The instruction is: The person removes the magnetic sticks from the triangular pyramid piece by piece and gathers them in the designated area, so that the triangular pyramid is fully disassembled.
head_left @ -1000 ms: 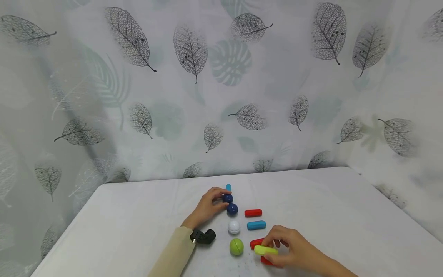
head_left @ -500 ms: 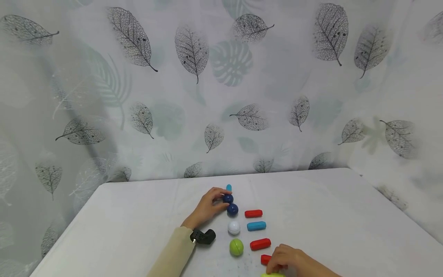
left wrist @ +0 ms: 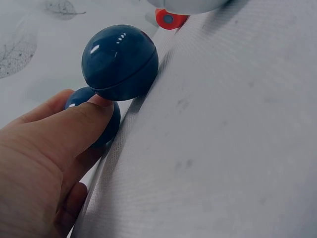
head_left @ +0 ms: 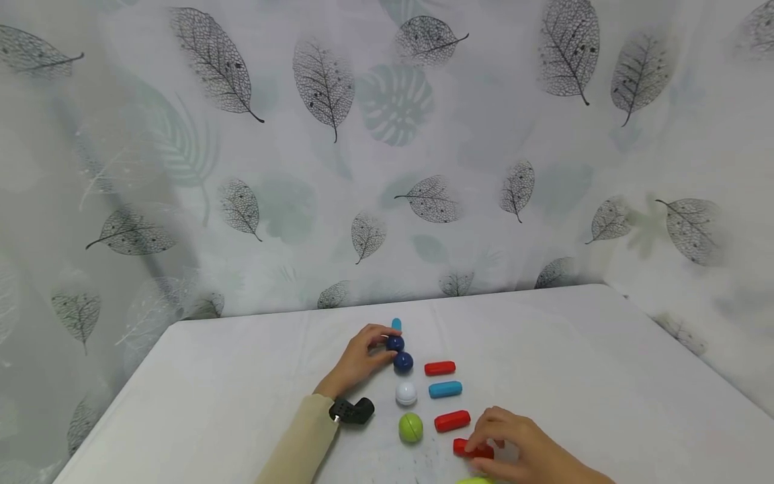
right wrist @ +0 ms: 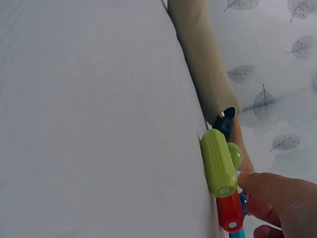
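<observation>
We pinch the far dark blue ball (head_left: 396,343) with our left hand (head_left: 357,363); our right hand (head_left: 520,450) fingertips grip the red capsule (head_left: 468,449), lying left-right; no writing readable

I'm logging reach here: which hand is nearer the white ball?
Left. The left hand holds the far dark blue ball, just beyond the white ball; the right hand lies farther off, by the red capsule.

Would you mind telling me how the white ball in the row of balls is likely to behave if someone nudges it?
The white ball looks round and glossy, so it would probably roll freely on the flat table. It appears hard and likely light. The green ball and a dark blue ball sit close, so it might bump either.
</observation>
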Tool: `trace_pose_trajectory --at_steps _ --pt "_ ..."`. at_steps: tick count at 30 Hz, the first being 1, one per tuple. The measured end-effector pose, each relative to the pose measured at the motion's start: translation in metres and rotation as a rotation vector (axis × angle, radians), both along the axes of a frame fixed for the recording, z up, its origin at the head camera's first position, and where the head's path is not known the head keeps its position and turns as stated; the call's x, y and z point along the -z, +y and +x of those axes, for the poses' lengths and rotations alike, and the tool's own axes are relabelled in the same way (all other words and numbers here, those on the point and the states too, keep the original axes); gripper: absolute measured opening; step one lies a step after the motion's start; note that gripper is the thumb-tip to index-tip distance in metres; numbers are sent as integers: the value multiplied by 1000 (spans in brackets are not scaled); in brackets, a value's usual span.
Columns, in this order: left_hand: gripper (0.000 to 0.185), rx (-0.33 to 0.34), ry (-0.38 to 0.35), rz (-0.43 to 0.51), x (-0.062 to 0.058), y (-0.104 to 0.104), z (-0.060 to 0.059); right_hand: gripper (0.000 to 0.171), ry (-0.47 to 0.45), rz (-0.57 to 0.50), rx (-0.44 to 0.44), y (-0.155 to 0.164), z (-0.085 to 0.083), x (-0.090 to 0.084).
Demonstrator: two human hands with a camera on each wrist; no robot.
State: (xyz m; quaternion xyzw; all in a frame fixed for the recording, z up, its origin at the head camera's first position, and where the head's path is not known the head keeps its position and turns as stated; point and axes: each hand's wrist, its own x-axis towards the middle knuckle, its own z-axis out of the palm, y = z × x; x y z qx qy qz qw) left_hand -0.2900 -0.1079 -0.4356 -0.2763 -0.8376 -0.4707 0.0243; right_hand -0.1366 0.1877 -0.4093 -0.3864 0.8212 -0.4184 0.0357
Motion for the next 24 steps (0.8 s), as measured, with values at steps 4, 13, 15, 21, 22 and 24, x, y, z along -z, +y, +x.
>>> trace_pose_trajectory --at_steps 4,13,15,21,22,24 --pt "34 6 -2 13 -2 0 1 10 -11 7 37 4 -3 1" --pt "34 2 0 19 -1 -1 1 10 -103 -26 -33 5 -6 4" --pt "34 -2 5 15 -1 -1 1 10 -80 -37 -42 4 -6 5" --pt "34 -53 5 -14 0 0 -1 11 -15 -78 -72 1 -9 7" --pt "34 -67 5 -18 0 0 -1 11 -12 -84 -70 1 -9 7" --pt "33 -94 -1 -18 0 1 0 12 -3 -98 -56 1 -9 6"
